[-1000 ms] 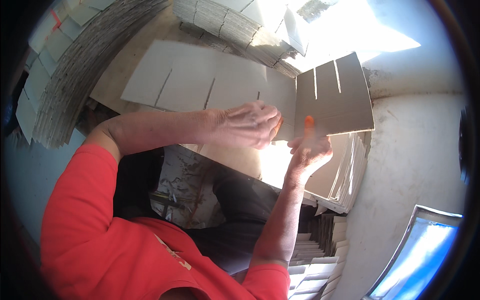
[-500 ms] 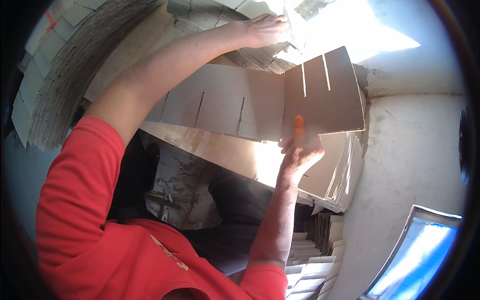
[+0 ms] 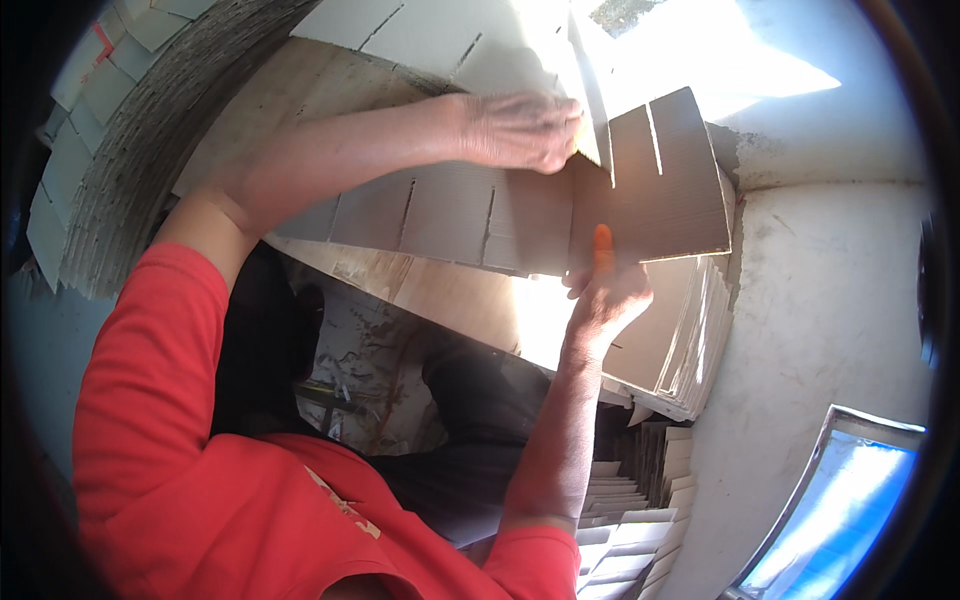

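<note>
My right hand [image 3: 610, 300] pinches the lower edge of a slotted cardboard divider [image 3: 650, 200]. An orange cover [image 3: 603, 248] sits on one of its fingertips, pressed against the board. The divider stands bent at a fold, its long slotted part [image 3: 450, 215] running left behind my left forearm. My left hand [image 3: 530, 132] is closed on the lower edge of a second slotted cardboard divider [image 3: 425, 35], pale and sunlit. That piece's folded end [image 3: 592, 100] meets the first divider at one of its upper slots; how deep it sits there I cannot tell.
A wooden board [image 3: 470, 300] lies under the dividers. Stacked cardboard sheets [image 3: 690, 330] stand at its right end, beside a whitish wall [image 3: 800, 290]. A tall cardboard stack [image 3: 130, 170] rises at the left. More pieces [image 3: 630, 530] lie below right, near a blue-paned frame [image 3: 830, 510].
My left hand has come down toward me, bringing the second divider from the far stack to the first one's slot. My right hand has barely moved.
</note>
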Motion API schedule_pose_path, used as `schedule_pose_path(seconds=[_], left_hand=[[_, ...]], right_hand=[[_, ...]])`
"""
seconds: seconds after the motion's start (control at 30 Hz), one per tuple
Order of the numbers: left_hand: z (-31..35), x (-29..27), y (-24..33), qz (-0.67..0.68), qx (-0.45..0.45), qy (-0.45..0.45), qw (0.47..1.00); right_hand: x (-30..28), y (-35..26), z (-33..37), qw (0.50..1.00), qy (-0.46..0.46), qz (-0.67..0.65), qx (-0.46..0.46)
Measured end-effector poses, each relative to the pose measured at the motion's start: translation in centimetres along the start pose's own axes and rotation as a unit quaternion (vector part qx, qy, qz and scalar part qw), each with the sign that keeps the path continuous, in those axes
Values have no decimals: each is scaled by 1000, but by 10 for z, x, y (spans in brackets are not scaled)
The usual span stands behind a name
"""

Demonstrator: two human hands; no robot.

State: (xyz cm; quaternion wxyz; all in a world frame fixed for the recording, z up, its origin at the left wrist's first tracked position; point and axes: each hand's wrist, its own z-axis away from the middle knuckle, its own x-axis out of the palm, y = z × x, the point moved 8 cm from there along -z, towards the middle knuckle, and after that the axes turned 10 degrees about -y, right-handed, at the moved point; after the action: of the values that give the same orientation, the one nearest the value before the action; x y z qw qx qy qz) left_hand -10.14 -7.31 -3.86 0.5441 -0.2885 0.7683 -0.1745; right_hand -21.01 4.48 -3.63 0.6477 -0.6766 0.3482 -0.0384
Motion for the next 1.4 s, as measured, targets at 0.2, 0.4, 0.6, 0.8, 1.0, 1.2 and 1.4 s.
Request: schedule_pose_path(seconds=[0.2, 0.4, 0.6, 0.8, 1.0, 1.2, 1.4], left_hand=[[11, -28, 24, 74, 7, 35, 997], [28, -59, 57, 121, -16, 75, 990], [28, -73, 35, 359, -103, 103, 922], [-7, 39, -78, 142, -266, 5, 953], [-13, 103, -83, 47, -168, -103, 979], [-16, 73, -84, 181, -192, 10, 965], [-15, 41, -77, 202, -169, 40, 964]], right_hand=[[-1, -4, -1, 998, -5, 55, -9], [-12, -27, 6, 994, 61, 78, -45], [-11, -14, 6, 997, 46, 67, 3], [-6, -21, 5, 994, 27, 104, -35], [-6, -20, 5, 996, 20, 73, -54], [-6, -18, 5, 997, 36, 64, -38], [-11, -8, 8, 997, 26, 69, -37]])
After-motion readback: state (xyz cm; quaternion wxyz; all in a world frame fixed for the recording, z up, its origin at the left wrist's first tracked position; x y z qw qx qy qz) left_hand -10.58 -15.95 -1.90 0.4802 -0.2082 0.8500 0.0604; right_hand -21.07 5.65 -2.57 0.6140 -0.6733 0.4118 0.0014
